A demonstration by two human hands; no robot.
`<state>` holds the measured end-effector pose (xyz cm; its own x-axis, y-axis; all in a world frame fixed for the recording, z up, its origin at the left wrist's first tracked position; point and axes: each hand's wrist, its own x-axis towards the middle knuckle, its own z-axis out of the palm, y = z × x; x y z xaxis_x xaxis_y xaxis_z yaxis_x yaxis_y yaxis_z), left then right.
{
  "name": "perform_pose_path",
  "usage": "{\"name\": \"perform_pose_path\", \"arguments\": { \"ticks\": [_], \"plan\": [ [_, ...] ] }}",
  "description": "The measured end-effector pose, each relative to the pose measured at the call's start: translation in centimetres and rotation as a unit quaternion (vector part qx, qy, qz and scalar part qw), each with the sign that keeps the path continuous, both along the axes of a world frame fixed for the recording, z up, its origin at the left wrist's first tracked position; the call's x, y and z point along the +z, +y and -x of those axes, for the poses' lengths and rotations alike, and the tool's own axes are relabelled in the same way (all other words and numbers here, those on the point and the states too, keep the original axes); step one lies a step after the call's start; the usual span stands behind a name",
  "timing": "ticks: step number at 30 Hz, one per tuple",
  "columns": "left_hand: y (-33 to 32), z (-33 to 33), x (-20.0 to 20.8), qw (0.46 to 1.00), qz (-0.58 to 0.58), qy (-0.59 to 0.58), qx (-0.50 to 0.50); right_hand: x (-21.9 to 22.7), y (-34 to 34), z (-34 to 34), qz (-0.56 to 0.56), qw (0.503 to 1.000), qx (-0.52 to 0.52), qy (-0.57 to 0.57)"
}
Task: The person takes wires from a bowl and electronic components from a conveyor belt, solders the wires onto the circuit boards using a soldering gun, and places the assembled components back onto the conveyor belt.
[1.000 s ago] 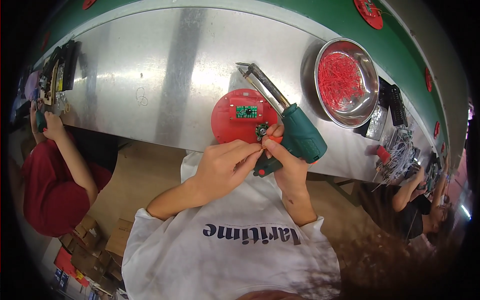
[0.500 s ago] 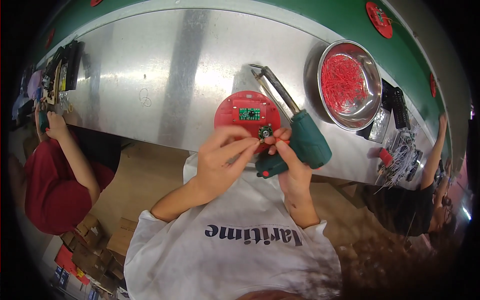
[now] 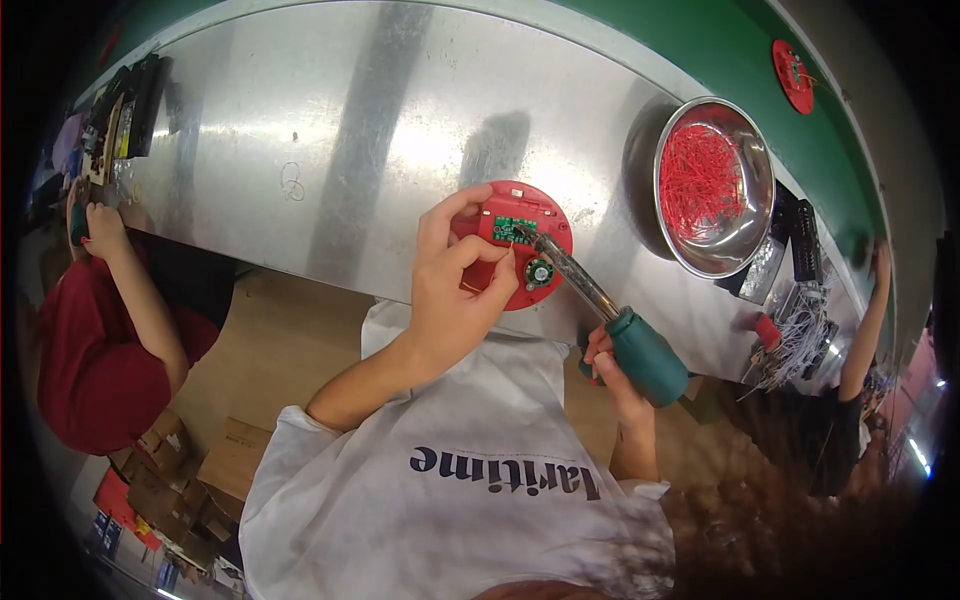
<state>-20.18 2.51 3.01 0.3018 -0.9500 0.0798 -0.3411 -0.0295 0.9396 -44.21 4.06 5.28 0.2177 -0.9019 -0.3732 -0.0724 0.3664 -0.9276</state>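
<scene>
A round red plastic housing (image 3: pixel 548 203) lies at the bench's near edge, with a green circuit board (image 3: pixel 506 230) set in it. Below the board is a small round metal-centred part (image 3: pixel 540 272), perhaps a speaker. My left hand (image 3: pixel 450 280) pinches a thin orange wire (image 3: pixel 513 244) between thumb and forefinger at the board's lower edge; its other fingers rest over the housing's left side. In my right hand (image 3: pixel 625 395) is a dark green soldering gun (image 3: pixel 648 355), slanted up to the left. Its tip is over or on the board; contact cannot be made out.
A steel bowl (image 3: pixel 665 235) of red wires stands right on the metal bench (image 3: pixel 260 130). Bundled white wires (image 3: pixel 800 340) and black parts lie beyond it. Another red housing (image 3: pixel 793 75) sits on the green strip. Co-workers (image 3: pixel 110 350) are at left and right; cardboard boxes (image 3: pixel 235 460) stand lower left.
The soldering gun has swung down and right, its tip moving from above the bench onto the board area. My left hand has shifted up over the housing, and my right hand has left it.
</scene>
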Motion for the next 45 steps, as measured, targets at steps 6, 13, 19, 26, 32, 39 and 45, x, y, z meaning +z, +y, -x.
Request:
{"name": "perform_pose_path", "arguments": {
  "ticks": [6, 13, 19, 26, 32, 39, 45],
  "plan": [
    [-0.2, 0.1, 0.0, 1.000, -0.002, -0.009, -0.002, -0.1, -0.1, 1.3, 0.001, 0.994, 0.062, 0.086],
    [-0.2, 0.2, -0.1, 1.000, -0.005, -0.014, 0.000, 0.7, -0.7, 0.9, -0.024, 0.996, 0.046, 0.075],
    [-0.2, 0.1, 0.0, 1.000, -0.010, -0.012, 0.000, 1.0, -1.1, 0.4, 0.015, 0.993, 0.055, 0.108],
    [-0.4, 0.2, -0.1, 1.000, -0.005, -0.007, 0.004, 1.4, -2.5, -0.4, 0.231, 0.944, 0.146, 0.185],
    [-0.4, 0.2, -0.1, 1.000, -0.008, -0.002, 0.004, 2.2, -2.9, -1.4, 0.361, 0.888, 0.171, 0.229],
    [-0.4, 0.2, 0.1, 1.000, -0.010, -0.006, 0.005, 1.7, -2.5, -0.7, 0.387, 0.885, 0.166, 0.200],
    [-0.4, 0.1, 0.2, 1.000, -0.015, -0.002, 0.002, 1.1, 0.3, 1.7, 0.050, 0.997, -0.006, 0.062]
  ]
}}
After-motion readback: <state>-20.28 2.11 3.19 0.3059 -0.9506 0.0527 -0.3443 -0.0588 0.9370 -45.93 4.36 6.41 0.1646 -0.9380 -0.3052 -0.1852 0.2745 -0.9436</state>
